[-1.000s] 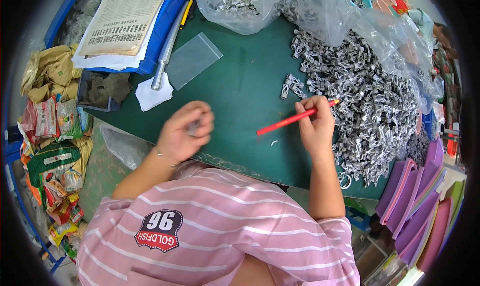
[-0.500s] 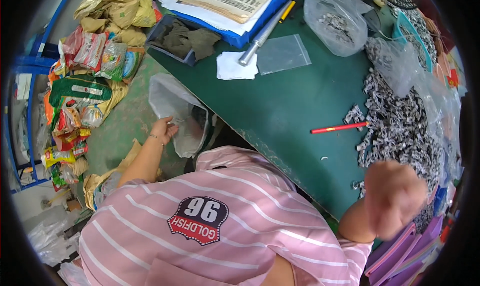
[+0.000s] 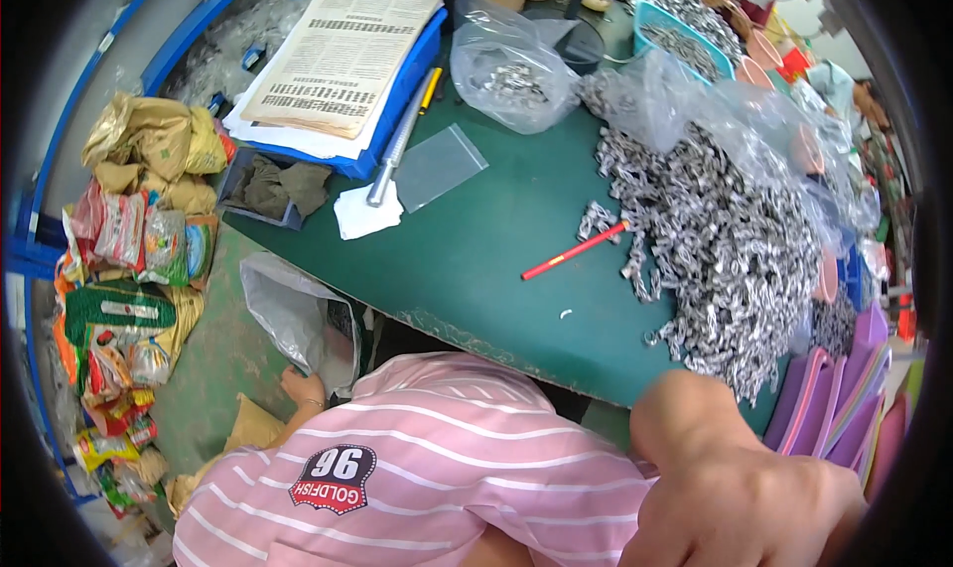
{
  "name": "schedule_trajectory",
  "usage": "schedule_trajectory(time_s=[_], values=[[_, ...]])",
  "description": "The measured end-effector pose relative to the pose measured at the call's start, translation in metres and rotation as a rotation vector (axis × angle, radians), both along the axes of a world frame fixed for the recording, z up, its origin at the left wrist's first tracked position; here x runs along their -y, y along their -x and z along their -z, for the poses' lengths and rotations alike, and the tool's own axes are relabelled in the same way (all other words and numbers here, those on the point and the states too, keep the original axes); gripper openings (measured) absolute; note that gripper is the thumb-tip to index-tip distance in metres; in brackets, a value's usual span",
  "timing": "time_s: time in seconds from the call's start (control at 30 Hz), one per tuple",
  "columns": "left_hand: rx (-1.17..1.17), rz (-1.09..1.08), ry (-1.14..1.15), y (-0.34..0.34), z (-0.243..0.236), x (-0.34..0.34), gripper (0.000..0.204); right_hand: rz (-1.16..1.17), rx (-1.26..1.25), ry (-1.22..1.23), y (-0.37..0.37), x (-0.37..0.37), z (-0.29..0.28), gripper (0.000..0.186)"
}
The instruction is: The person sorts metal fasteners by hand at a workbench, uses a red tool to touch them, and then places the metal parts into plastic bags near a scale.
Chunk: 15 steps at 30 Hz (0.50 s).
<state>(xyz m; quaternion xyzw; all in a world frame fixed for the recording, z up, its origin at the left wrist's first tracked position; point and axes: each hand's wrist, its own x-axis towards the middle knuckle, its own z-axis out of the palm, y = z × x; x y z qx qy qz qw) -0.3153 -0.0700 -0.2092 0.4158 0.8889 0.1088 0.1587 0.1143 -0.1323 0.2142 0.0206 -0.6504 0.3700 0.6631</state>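
My left hand (image 3: 301, 386), small and low at the left, is against the lower side of a whitish plastic bag (image 3: 281, 304) that hangs open beside the table edge. Its visible fingers look loose and apart; part of the hand is hard to make out. My right hand (image 3: 745, 497) looms large at the lower right, back of the hand up, knuckles bent. Its fingertips run off the lower edge, so whether it holds anything is hidden. Closest to it on the table is a big heap of small grey metal-looking pieces (image 3: 735, 259). A red pen (image 3: 571, 252) lies beside this heap.
On the green table (image 3: 467, 299) are a blue tray with papers (image 3: 333, 61), a box of dark cloths (image 3: 281, 190), a clear bag (image 3: 511, 75) and a turquoise basket (image 3: 650, 16). Colourful sacks (image 3: 124, 309) lie left; purple folders (image 3: 829, 388) stand right.
The view has swung, so the table sits lower and further left. My right hand has come nearer and lower, filling more of the picture. My left hand stays by the whitish bag.
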Motion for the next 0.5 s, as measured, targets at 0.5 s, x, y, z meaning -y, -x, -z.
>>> schedule_trajectory(time_s=[0.5], values=[[0.735, 1.156, -1.025, -0.218, -0.177, -0.068, 0.032, 0.070, 0.071, -0.094, 0.028, 0.070, -0.036, 0.015]])
